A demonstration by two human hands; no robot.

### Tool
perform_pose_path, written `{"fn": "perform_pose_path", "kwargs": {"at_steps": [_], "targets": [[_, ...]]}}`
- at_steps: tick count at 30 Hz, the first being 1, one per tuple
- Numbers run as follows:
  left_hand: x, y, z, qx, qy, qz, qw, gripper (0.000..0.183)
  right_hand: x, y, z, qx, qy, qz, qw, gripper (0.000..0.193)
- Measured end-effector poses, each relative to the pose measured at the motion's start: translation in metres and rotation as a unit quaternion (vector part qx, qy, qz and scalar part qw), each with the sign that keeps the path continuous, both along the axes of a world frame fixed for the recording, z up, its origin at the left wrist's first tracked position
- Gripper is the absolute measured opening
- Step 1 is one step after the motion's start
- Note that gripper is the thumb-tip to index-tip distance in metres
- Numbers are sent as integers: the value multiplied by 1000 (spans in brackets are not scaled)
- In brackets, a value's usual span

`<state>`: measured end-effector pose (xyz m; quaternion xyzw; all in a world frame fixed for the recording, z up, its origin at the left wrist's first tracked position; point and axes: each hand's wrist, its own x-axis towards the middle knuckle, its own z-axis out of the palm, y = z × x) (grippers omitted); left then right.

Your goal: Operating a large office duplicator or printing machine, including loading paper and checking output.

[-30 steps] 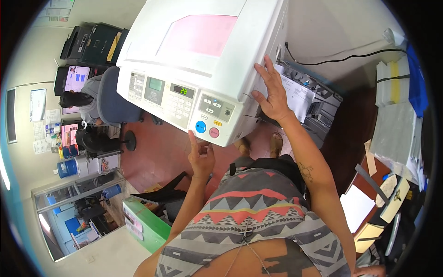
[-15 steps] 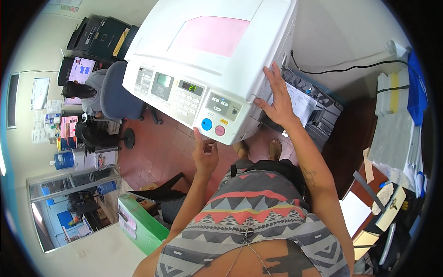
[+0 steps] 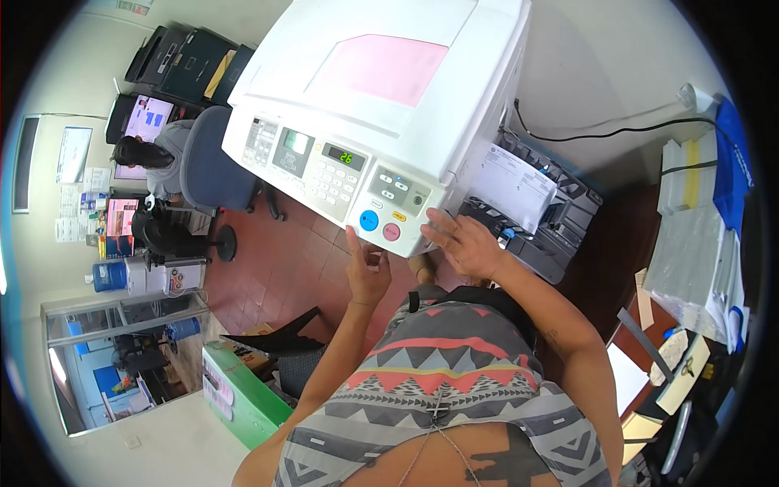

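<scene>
A large white copying machine (image 3: 406, 138) stands before me, with a pink panel on its lid and a control panel (image 3: 324, 174) of keys, a small screen and lit green digits. My left hand (image 3: 369, 280) is at the panel's front edge, index finger stretched out just below the round blue button (image 3: 368, 220), its other fingers curled, holding nothing. My right hand (image 3: 469, 245) is at the panel's front right corner, fingers apart and empty, close to the round pink button (image 3: 391, 232). Whether its fingertips touch the casing I cannot tell.
Printed sheets (image 3: 513, 185) lie on a grey tray (image 3: 568, 215) at the machine's right side. Paper stacks (image 3: 690, 243) stand far right. A black cable (image 3: 617, 131) runs along the wall. A person (image 3: 166, 158) sits on a blue chair (image 3: 213, 162) at left. A green box (image 3: 243, 398) is lower left.
My right hand has moved from the machine's right side down and leftward to the panel's front corner. The green digits have changed. My left hand is almost where it was.
</scene>
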<state>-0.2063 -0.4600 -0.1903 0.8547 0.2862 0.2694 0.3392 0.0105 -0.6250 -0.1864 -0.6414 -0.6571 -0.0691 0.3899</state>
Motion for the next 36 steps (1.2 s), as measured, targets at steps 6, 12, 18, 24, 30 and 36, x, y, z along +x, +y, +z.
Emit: {"fn": "perform_pose_path", "kwargs": {"at_steps": [6,12,18,24,30,36], "targets": [[3,-1,-5,14,-17,-1,1000,100,-4,5,-7,13,17,8,1000,77],[2,0,-2,25,2,-7,1000,103,-7,8,-12,34,22,-11,999,70],[1,2,-2,22,12,-17,1000,106,-10,9,-11,45,31,-15,998,73],[-3,5,0,31,25,-17,999,104,-10,8,-8,46,30,-15,998,74],[-5,8,3,42,22,-9,999,97,-10,6,-7,29,39,-15,999,72],[-4,7,1,47,30,-11,998,101,-13,6,-12,17,61,-11,998,74]]}}
